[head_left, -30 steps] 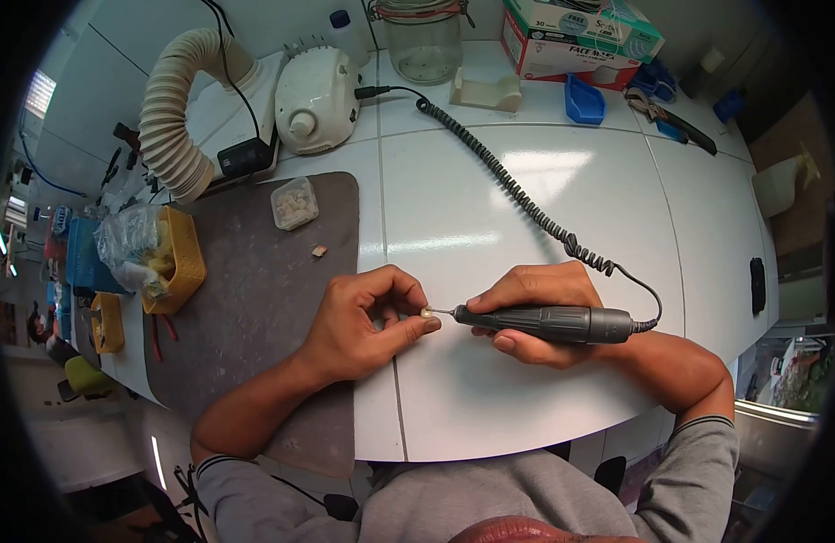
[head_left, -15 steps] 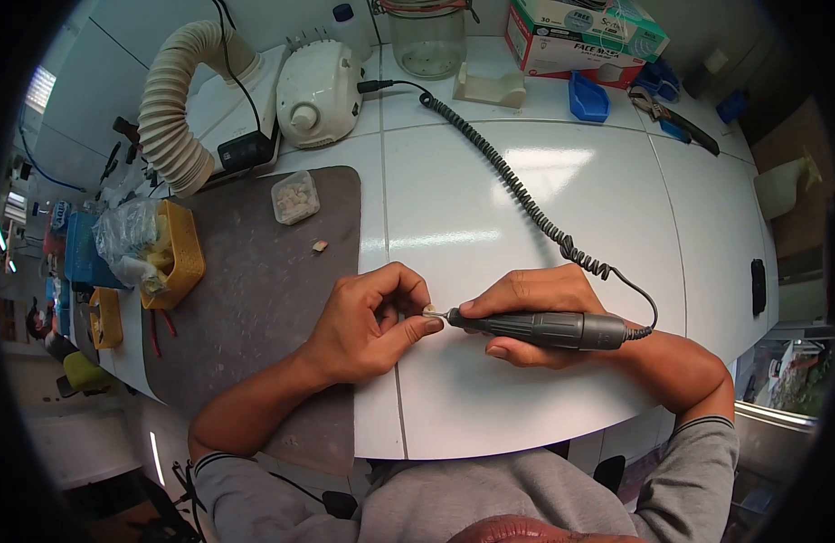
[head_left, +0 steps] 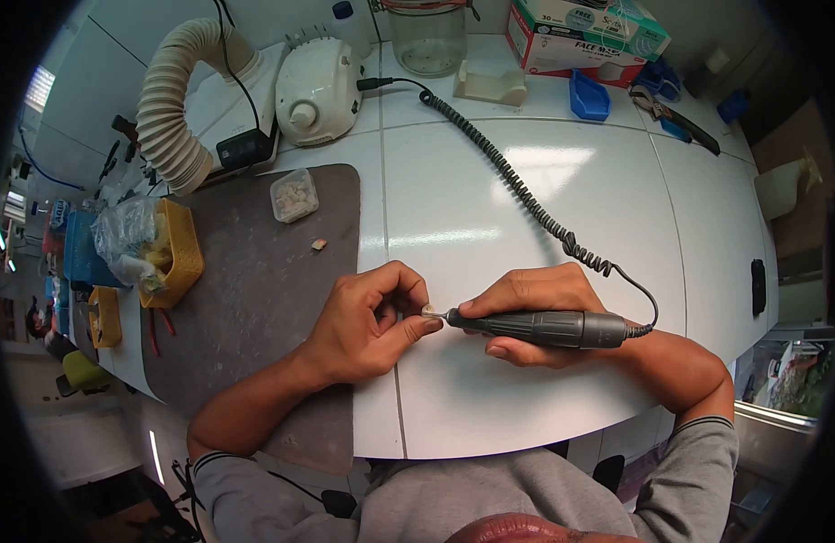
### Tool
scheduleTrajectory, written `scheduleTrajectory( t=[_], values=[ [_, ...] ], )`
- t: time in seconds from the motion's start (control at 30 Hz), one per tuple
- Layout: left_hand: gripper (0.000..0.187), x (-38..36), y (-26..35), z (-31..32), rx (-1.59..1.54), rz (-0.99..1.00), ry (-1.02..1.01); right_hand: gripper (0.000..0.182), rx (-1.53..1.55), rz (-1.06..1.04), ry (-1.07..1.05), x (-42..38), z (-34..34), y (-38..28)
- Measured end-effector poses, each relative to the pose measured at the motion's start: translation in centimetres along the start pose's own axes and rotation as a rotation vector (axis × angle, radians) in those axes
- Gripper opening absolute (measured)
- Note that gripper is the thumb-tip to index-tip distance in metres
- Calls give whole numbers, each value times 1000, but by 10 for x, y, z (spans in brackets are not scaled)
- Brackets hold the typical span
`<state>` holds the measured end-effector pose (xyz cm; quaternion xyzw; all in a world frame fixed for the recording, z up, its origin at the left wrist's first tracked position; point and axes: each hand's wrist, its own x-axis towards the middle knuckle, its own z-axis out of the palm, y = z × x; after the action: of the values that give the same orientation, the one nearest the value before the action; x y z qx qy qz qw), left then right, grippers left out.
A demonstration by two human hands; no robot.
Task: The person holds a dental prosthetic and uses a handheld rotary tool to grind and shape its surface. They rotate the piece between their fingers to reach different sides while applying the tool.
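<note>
Between the thumb and forefinger of my left hand [head_left: 372, 321] is a small cream-coloured, tooth-like piece [head_left: 427, 309], mostly covered by the fingertips. My right hand [head_left: 540, 303] grips a black rotary handpiece [head_left: 544, 328] almost level, like a pen. Its thin metal bit [head_left: 438, 315] points left and meets the small piece, or comes very close to it. A coiled black cord [head_left: 517, 185] runs from the handpiece to the white micromotor control box [head_left: 318, 90]. On the grey mat [head_left: 255, 271] stand a small clear tub [head_left: 294, 196] of similar pieces and one loose piece [head_left: 319, 244].
A ribbed suction hose [head_left: 164, 100] arches at the back left. Yellow baskets [head_left: 184, 262] and a plastic bag [head_left: 128, 240] stand left. Along the back are a glass jar [head_left: 426, 41], a mask box [head_left: 580, 45], a blue tray [head_left: 588, 97] and pliers [head_left: 675, 119].
The view has shifted very slightly. Both hands keep nearly the same pose, with the bit still at the small piece.
</note>
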<state>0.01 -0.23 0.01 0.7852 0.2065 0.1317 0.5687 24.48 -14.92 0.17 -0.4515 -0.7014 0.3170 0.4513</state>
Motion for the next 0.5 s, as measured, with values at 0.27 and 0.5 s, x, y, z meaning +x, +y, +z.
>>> scheduleTrajectory(
  t=[0.27,0.5],
  values=[
    [21,0,1,-1,22,20,-8,38,13,-3,0,0,0,0],
    [21,1,0,-1,20,24,-9,39,1,-2,-3,0,0,1]
  ],
)
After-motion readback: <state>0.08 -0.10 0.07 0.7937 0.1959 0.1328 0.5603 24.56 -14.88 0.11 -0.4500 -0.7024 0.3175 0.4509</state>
